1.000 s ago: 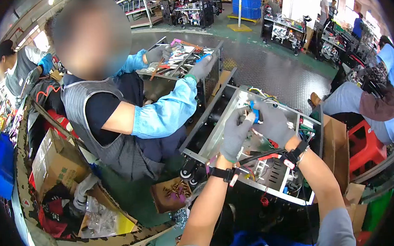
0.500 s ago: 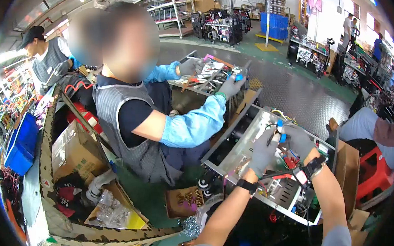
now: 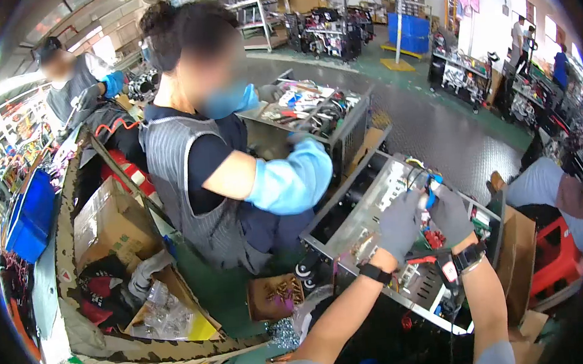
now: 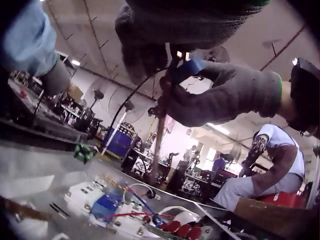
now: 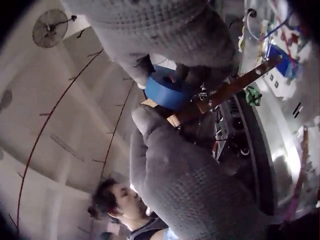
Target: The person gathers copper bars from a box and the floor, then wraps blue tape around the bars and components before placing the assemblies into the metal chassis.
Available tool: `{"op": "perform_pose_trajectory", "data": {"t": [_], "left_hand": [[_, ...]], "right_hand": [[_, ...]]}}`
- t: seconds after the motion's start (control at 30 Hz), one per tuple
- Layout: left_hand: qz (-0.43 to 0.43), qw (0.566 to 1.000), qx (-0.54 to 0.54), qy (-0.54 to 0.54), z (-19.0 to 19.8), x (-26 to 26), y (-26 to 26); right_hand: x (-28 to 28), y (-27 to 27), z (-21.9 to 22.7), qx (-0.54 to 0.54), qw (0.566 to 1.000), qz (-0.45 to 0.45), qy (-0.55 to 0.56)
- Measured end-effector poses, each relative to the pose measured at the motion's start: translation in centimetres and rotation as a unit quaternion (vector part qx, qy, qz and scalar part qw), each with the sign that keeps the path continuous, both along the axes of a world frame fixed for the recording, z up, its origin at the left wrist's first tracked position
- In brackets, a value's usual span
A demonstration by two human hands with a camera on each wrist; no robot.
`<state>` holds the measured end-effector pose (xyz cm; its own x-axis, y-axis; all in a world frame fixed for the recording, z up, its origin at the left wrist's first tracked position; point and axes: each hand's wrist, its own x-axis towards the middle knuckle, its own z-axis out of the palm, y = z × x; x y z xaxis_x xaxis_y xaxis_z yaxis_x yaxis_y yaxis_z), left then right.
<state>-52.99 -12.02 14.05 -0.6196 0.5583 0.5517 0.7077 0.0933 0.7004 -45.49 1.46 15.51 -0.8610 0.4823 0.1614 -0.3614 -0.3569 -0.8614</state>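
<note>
Grey-gloved left hand [image 3: 401, 223]: grip pinching a flat brown strip [image 5: 237, 91]. Grey-gloved right hand [image 3: 451, 215]: grip curled round a blue ring-shaped tape roll [image 5: 167, 93], above a silver metal chassis [image 3: 355, 214].

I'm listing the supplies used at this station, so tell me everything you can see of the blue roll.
The blue roll is a short ring with a smooth outer band; it looks like plastic tape, though no label can be made out. It is tilted, its opening partly hidden by the gloved right hand, which grips it. A brown strip passes close by; whether they touch is unclear. The roll is held above the open metal chassis, not resting on it.
</note>
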Motion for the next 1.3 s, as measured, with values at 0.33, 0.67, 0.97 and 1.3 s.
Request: {"op": "perform_pose_trajectory", "data": {"t": [0.33, 0.67, 0.97, 1.3], "left_hand": [[0.029, 0.996, 0.080, 0.037, 0.1, -0.9, 0.6], [-0.049, 0.988, 0.022, -0.144, 1.4, -0.8, 0.2], [-0.172, 0.851, 0.158, -0.471, -0.5, -1.3, 1.8], [-0.183, 0.757, 0.203, -0.593, -1.8, -0.5, 3.0]], "right_hand": [[-0.6, -0.4, 1.0, -0.032, 0.996, -0.051, -0.059], [-1.3, -0.8, 1.7, 0.324, 0.929, -0.163, -0.069], [-2.2, 0.7, 0.9, -0.061, 0.995, -0.065, -0.052], [-3.4, 4.6, -2.1, -0.028, 0.991, -0.028, -0.130]]}}
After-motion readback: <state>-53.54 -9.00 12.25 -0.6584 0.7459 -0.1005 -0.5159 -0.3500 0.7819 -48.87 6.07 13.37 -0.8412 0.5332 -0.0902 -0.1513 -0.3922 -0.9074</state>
